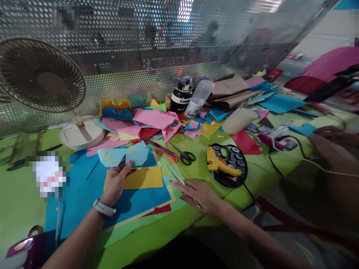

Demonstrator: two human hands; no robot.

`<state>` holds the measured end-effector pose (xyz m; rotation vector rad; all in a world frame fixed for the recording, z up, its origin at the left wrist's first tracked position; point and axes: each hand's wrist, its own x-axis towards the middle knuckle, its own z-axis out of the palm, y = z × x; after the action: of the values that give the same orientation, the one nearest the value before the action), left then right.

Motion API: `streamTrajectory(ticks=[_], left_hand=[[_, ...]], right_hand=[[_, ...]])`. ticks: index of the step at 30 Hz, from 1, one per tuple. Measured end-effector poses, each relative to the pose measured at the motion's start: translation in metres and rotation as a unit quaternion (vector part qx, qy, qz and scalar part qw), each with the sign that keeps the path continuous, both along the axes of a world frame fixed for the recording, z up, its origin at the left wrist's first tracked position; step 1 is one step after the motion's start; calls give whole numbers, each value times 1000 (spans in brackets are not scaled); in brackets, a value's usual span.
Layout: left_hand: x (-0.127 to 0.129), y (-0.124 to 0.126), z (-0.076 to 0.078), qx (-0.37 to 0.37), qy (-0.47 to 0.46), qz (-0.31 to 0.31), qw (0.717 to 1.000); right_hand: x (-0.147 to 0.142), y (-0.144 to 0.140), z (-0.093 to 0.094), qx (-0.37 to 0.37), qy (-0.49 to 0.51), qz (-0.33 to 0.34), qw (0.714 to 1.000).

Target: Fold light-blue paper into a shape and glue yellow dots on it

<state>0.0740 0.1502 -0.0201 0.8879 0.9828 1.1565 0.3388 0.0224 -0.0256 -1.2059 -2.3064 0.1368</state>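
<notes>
1. Fingers of the left hand (116, 183) are pinching the lower edge of a light blue paper cut-out (123, 156), thumb on top, lifting it just above a yellow sheet (140, 178) that is lying on a large blue sheet (84, 186).
2. Fingers of the right hand (199, 194) are lying spread and flat on the green table cover (179, 224), pressing down on a thin pale strip (176, 175); they are gripping nothing that I can see.
3. Judging by the small yellow dots already sitting on the cut-out, its cutting and part of its decorating are looking done; whether it is getting fixed to the yellow sheet is not showing yet.
4. Scissors (183, 155), an orange craft knife (161, 148) and a yellow glue gun (221, 164) are lying near, all untouched.
5. Paper scraps are covering much of the table, so what is lying underneath is staying hidden.
6. Another person's hand (333, 140) at the right edge is appearing dark and blurred, and what it is touching is hard to make out.
</notes>
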Motion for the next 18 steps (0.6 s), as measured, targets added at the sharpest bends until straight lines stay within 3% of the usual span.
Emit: streamTrajectory(ticks=[3, 8, 10, 11, 14, 16, 18], left_hand=[[-1, 2, -1, 1, -2, -5, 1000], [-1, 2, 1, 13, -10, -7, 1000], [0, 2, 2, 8, -12, -10, 1000], [0, 1, 2, 7, -13, -11, 1000], [0, 1, 1, 9, -13, -10, 1000], [-1, 1, -1, 7, -11, -4, 1000], [-1, 1, -2, 2, -10, 2, 1000]], right_hand=[[-2, -3, -5, 29, -99, 11, 995], [14, -6, -4, 55, -156, -14, 986], [33, -9, -2, 64, -159, -84, 982], [46, -10, -1, 70, -154, -156, 973], [85, -13, -5, 65, -177, -340, 921], [107, -13, -11, 17, -205, -389, 898], [121, -12, -17, -17, -225, -391, 892]])
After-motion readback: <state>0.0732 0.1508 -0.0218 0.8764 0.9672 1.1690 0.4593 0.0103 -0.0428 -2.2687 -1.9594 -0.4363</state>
